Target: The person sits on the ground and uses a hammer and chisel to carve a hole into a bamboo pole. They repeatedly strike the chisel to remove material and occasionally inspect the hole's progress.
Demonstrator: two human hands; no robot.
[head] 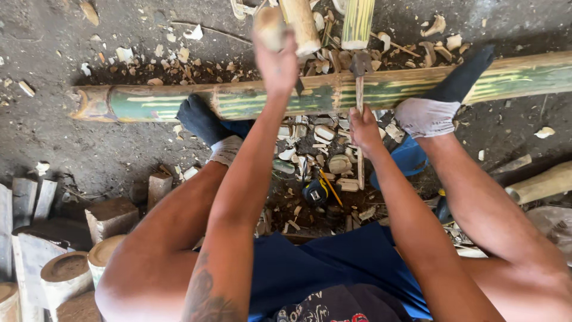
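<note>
A long green bamboo pole [238, 100] lies across the dirt floor in front of me. Both my socked feet rest against it, the left foot [205, 122] and the right foot [444, 98]. My right hand [363, 128] grips the wooden handle of a small hatchet [360, 65], whose dark head sits on the pole. My left hand [277, 62] is raised above the pole, closed around a short pale wooden club [269, 25].
Bamboo chips [322, 140] litter the ground behind and in front of the pole. A tape measure [314, 191] lies between my legs. Cut bamboo sections [65, 268] and wood blocks stand at the lower left. More bamboo lengths [357, 21] lie beyond the pole.
</note>
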